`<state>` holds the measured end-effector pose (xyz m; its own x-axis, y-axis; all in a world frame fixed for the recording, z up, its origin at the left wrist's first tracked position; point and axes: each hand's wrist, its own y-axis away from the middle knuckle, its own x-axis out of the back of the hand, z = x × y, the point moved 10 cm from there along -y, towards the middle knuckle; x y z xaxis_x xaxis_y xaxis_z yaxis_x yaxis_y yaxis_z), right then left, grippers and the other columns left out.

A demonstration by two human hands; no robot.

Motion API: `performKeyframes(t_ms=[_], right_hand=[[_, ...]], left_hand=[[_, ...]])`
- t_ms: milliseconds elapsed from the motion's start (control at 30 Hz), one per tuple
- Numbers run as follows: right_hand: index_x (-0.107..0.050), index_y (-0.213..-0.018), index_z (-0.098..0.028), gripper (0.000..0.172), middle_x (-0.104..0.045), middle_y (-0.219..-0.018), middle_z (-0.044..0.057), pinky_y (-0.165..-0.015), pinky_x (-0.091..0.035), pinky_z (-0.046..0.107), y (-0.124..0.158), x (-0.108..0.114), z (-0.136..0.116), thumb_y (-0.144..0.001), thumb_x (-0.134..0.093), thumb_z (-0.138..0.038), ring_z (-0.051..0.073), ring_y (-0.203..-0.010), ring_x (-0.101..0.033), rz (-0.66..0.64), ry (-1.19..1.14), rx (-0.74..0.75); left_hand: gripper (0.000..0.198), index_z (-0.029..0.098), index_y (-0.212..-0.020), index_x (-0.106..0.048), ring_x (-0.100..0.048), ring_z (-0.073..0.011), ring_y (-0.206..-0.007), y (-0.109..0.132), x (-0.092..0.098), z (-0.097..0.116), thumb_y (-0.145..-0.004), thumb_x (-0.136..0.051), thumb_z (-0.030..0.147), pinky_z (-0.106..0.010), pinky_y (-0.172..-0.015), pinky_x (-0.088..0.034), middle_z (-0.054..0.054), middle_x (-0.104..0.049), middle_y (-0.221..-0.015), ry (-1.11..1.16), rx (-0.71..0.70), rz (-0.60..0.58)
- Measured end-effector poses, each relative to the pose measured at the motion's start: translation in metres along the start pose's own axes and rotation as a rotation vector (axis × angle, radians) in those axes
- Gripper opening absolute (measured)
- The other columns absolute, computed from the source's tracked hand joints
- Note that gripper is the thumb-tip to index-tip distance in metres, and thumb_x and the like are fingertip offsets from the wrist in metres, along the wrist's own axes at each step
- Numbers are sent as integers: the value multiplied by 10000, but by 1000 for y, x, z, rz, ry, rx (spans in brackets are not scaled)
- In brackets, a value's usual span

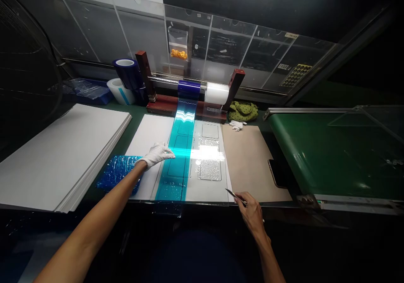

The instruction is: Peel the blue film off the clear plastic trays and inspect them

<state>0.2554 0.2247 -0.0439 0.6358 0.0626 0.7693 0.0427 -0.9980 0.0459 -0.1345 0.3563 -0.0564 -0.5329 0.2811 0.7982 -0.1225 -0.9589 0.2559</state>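
The left hand (156,155), in a white cotton glove, lies open with its fingertips on the teal protective film (178,165), gripping nothing, while the bare right hand (250,209) pinches a slim craft knife (232,194), its blade just beside the near right corner of a clear plastic sheet (208,186). The film runs in one unbroken strip from a dark-blue film roll (189,88) on a steel shaft between two wooden posts, down across the desk (137,116), and past the near edge of the sheet. It covers the sheet's left column of rectangular outlines, and the right column stays uncovered by teal, with clear, wrinkled patches in some outlines. So far the strip is laid flat but not cut free of the roll. Crumpled blue film scraps (118,173) lie left of the left hand, beside a stack of white boards (63,156). A kraft-paper board (252,161) lies to the right, with a phone (274,173) at its edge.
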Motion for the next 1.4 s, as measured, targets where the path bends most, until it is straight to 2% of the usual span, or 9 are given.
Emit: performKeyframes(t_ms=[267,433,633,767,867,967,1167,1267,1400], right_hand=[[-668,-915,-221,240,-679,-931,46,-729,-477,300,-6,-6,11,-860,-460,-327,207,-860,-639,-17,14,-25],[-666,-928,-204,264,-670,-941,67,-747,-480,309,-17,-12,20,-855,-450,-336,216,-874,-632,-41,-8,-3],[-671,-909,-192,257,-666,-871,68,-750,-478,306,-47,-30,45,-809,-464,-306,207,-809,-630,-112,-1,-83],[-663,-812,-205,179,-658,-814,51,-727,-462,306,-72,-41,55,-749,-515,-283,207,-772,-617,-159,17,-123],[-663,-762,-210,141,-662,-796,41,-719,-447,305,-87,-50,55,-720,-548,-280,203,-761,-606,-194,-2,-129],[-668,-718,-208,114,-662,-756,27,-695,-443,284,-94,-60,52,-692,-582,-278,183,-733,-591,-244,-57,-130],[-674,-752,-157,261,-567,-572,-8,-511,-437,229,-87,-78,46,-705,-602,-404,121,-536,-506,-439,-295,-208],[-657,-769,-148,324,-530,-589,-22,-489,-437,219,-80,-85,42,-664,-655,-455,106,-546,-475,-551,-545,-313],[-654,-762,-145,349,-524,-623,-22,-494,-432,207,-81,-85,40,-630,-700,-464,97,-576,-470,-584,-654,-363]], left_hand=[[432,267,-809,-750,-466,-319,-1143,-17,-20,-8,-629,-582,621,-372,-911,-380,-52,-626,-1094,-17,49,-97],[360,260,-769,-745,-428,-320,-1201,-25,-23,-16,-590,-654,559,-373,-926,-388,-64,-635,-1115,-12,78,-71],[527,252,-1061,-670,-513,-283,-1033,-10,2,1,-676,-595,604,-393,-896,-398,-68,-611,-1046,-5,103,155],[486,251,-1033,-663,-485,-281,-1007,26,11,21,-751,-510,617,-427,-874,-393,-69,-581,-964,-15,146,360],[415,287,-976,-671,-505,-263,-952,51,-7,45,-766,-506,605,-409,-814,-410,-52,-589,-919,-51,96,410],[365,291,-957,-675,-531,-255,-872,66,-44,72,-772,-525,568,-398,-768,-413,-63,-600,-889,-179,-3,377],[398,254,-1153,-600,-552,-316,-999,63,-123,99,-793,-546,413,-486,-854,-404,-151,-601,-1096,-226,-90,259],[399,248,-1215,-565,-548,-307,-1066,48,-139,99,-845,-464,357,-497,-893,-400,-159,-595,-1137,-110,-89,214],[350,280,-1147,-609,-591,-266,-982,27,-139,90,-850,-455,385,-443,-832,-443,-111,-637,-1040,-5,-52,153]])
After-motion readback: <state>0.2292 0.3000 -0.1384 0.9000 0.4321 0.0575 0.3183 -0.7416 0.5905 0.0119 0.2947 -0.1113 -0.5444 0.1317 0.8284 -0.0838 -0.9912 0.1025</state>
